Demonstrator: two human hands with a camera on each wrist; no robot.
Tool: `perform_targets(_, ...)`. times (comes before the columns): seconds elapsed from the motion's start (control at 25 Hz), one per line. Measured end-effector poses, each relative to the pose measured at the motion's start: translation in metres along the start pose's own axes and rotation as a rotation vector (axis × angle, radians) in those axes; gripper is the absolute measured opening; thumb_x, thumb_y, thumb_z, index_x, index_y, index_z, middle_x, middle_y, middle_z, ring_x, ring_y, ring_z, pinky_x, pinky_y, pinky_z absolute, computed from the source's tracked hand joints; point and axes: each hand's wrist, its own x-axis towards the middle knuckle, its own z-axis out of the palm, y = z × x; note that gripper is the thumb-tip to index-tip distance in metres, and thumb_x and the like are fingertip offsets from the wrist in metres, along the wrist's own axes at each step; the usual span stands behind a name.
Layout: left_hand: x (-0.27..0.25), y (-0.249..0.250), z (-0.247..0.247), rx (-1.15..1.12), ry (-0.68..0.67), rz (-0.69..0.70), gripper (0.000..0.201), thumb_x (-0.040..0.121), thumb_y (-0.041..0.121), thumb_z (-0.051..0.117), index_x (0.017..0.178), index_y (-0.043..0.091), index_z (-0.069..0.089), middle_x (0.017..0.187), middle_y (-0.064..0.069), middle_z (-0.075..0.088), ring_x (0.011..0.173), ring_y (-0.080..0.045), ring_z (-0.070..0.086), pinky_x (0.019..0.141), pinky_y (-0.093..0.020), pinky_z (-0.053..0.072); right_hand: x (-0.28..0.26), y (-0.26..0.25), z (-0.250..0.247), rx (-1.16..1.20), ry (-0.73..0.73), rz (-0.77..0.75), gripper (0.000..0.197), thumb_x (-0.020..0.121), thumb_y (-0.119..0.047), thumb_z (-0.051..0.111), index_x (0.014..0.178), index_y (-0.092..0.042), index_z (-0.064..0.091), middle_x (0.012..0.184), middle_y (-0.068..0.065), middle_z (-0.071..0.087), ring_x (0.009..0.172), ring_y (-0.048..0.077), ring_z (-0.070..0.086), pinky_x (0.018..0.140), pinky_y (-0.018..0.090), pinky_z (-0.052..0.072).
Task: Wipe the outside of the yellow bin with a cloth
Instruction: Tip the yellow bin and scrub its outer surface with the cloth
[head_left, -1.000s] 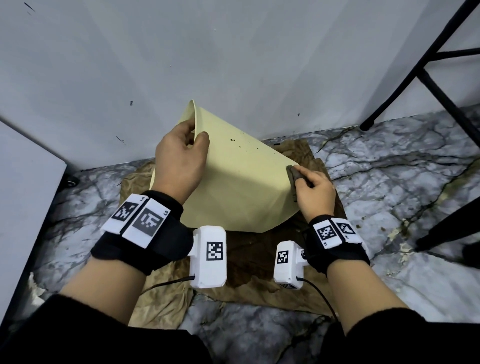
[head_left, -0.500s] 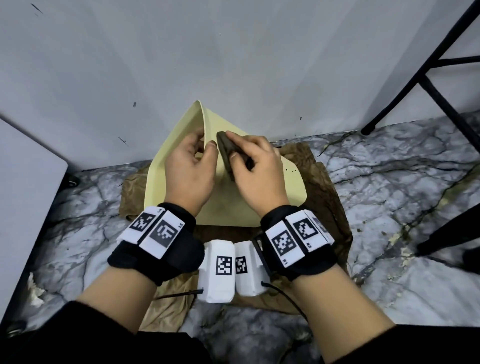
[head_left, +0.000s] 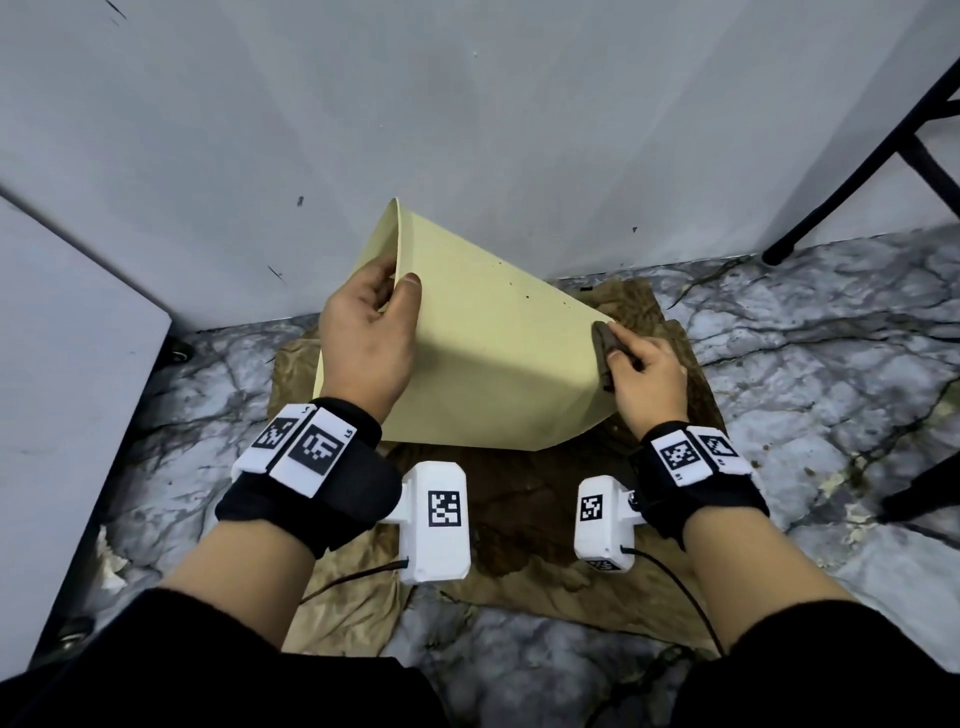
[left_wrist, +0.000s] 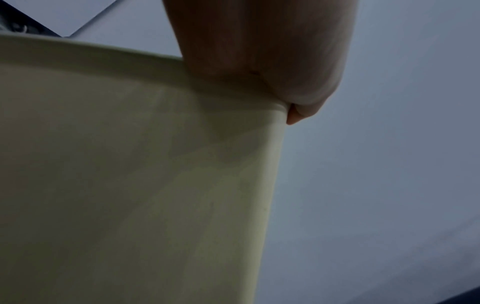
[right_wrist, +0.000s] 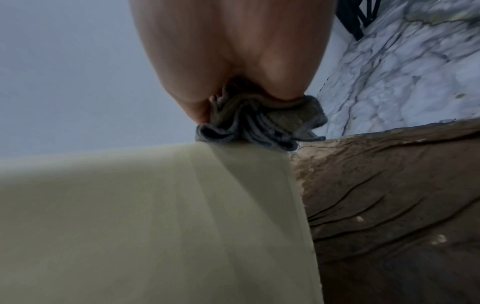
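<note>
Bin: we see the yellow bin (head_left: 483, 364) tipped over on its side on a sheet of brown paper (head_left: 524, 514) spread over the marble floor (head_left: 810, 332), close to the grey wall (head_left: 467, 114); its open mouth faces left, its base faces right.
Bin contents: we cannot tell; the inside is turned away from the head camera and neither wrist view looks into it.
Bin surface: a few small dark specks show on the upper side, towards the base.
Left hand: our left hand (head_left: 363, 338) grips the rim at the mouth, thumb pressed on the outer wall, fingers curled over the edge and hidden inside.
Right hand: our right hand (head_left: 644, 379) pinches a bunched dark grey cloth (head_left: 605, 353) and holds it against the bin's outer wall at the base end.
Cloth: crumpled into folds in the right wrist view (right_wrist: 259, 127), touching the edge of the bin.
Hidden: most of the right fingers lie behind the cloth, so we cannot tell how they are spread.
Cut off: black metal legs (head_left: 852, 171) at the right run out of the picture.
</note>
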Motion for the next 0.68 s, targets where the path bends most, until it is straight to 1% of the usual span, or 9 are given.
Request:
perform_targets(0.08, 0.0, -0.001, 0.0, 0.013, 0.003, 0.006, 0.039, 0.084, 0.02, 0.048, 0.121, 0.01, 0.056, 0.111, -0.003, 0.067, 0.098, -0.012, 0.063, 0.092, -0.03, 0.049, -0.002, -0.001, 0.0, 0.009, 0.002, 0.036, 0.033, 0.089, -0.016, 0.048, 0.12, -0.024, 0.057, 0.125, 0.008, 0.052, 0.12, 0.033, 0.041, 0.104, 0.03, 0.028)
perform_targets(0.16, 0.0, 0.0, 0.001, 0.029, 0.007, 0.012, 0.036, 0.087, 0.017, 0.048, 0.12, 0.01, 0.056, 0.109, -0.001, 0.067, 0.095, -0.01, 0.062, 0.092, -0.029, 0.048, -0.009, -0.014, 0.002, 0.031, -0.005, 0.017, 0.033, 0.089, -0.015, 0.048, 0.119, -0.024, 0.058, 0.124, 0.006, 0.052, 0.119, 0.033, 0.041, 0.104, 0.029, 0.029)
perform_targets(0.24, -0.001, 0.001, 0.004, 0.031, 0.004, 0.023, 0.031, 0.086, 0.018, 0.048, 0.115, 0.014, 0.06, 0.097, 0.005, 0.067, 0.084, -0.005, 0.061, 0.086, -0.026, 0.048, -0.02, -0.038, 0.01, 0.041, -0.023, -0.079, 0.034, 0.088, -0.013, 0.047, 0.118, -0.025, 0.059, 0.122, 0.006, 0.053, 0.117, 0.031, 0.041, 0.102, 0.026, 0.027)
perform_targets(0.32, -0.003, 0.003, 0.008, 0.011, -0.007, 0.034, 0.032, 0.08, 0.024, 0.047, 0.109, 0.021, 0.062, 0.086, 0.004, 0.065, 0.078, -0.009, 0.058, 0.081, -0.029, 0.049, -0.032, -0.069, 0.021, 0.051, -0.054, -0.232, 0.034, 0.087, -0.011, 0.048, 0.116, -0.024, 0.06, 0.119, 0.007, 0.055, 0.111, 0.026, 0.042, 0.099, 0.025, 0.025)
perform_targets(0.4, -0.003, 0.004, 0.013, 0.002, -0.008, 0.039, 0.038, 0.077, 0.027, 0.046, 0.111, 0.019, 0.061, 0.085, 0.001, 0.063, 0.078, -0.012, 0.055, 0.078, -0.03, 0.048, -0.046, -0.098, 0.03, 0.09, -0.077, -0.378, 0.034, 0.086, -0.01, 0.049, 0.115, -0.023, 0.061, 0.114, 0.006, 0.057, 0.1, 0.018, 0.042, 0.096, 0.024, 0.025)
perform_targets(0.48, -0.005, 0.006, 0.014, 0.024, -0.014, 0.066, 0.038, 0.077, 0.027, 0.045, 0.111, 0.021, 0.061, 0.084, 0.0, 0.06, 0.077, -0.013, 0.054, 0.076, -0.029, 0.047, -0.055, -0.114, 0.037, 0.125, -0.094, -0.448, 0.034, 0.087, -0.01, 0.05, 0.116, -0.024, 0.06, 0.11, 0.003, 0.056, 0.094, 0.013, 0.036, 0.095, 0.023, 0.026)
perform_targets(0.52, -0.006, 0.006, 0.013, 0.032, -0.019, 0.075, 0.037, 0.077, 0.026, 0.045, 0.11, 0.023, 0.06, 0.085, 0.0, 0.061, 0.077, -0.013, 0.054, 0.077, -0.029, 0.047, -0.058, -0.117, 0.038, 0.133, -0.104, -0.454, 0.034, 0.087, -0.011, 0.049, 0.116, -0.025, 0.06, 0.11, 0.003, 0.056, 0.095, 0.014, 0.035, 0.094, 0.022, 0.026)
perform_targets(0.6, -0.005, 0.007, 0.012, 0.043, -0.038, 0.064, 0.039, 0.075, 0.026, 0.044, 0.111, 0.021, 0.057, 0.089, 0.003, 0.063, 0.078, -0.012, 0.057, 0.077, -0.027, 0.047, -0.057, -0.117, 0.037, 0.144, -0.131, -0.439, 0.034, 0.087, -0.012, 0.05, 0.117, -0.026, 0.059, 0.11, 0.002, 0.055, 0.101, 0.019, 0.038, 0.095, 0.02, 0.026)
perform_targets(0.68, 0.0, 0.009, 0.009, 0.063, -0.071, 0.02, 0.046, 0.072, 0.027, 0.043, 0.116, 0.018, 0.051, 0.086, 0.004, 0.062, 0.074, -0.011, 0.057, 0.072, -0.026, 0.046, -0.056, -0.116, 0.036, 0.151, -0.168, -0.428, 0.034, 0.086, -0.012, 0.051, 0.116, -0.026, 0.06, 0.106, 0.001, 0.055, 0.107, 0.023, 0.042, 0.097, 0.021, 0.03)
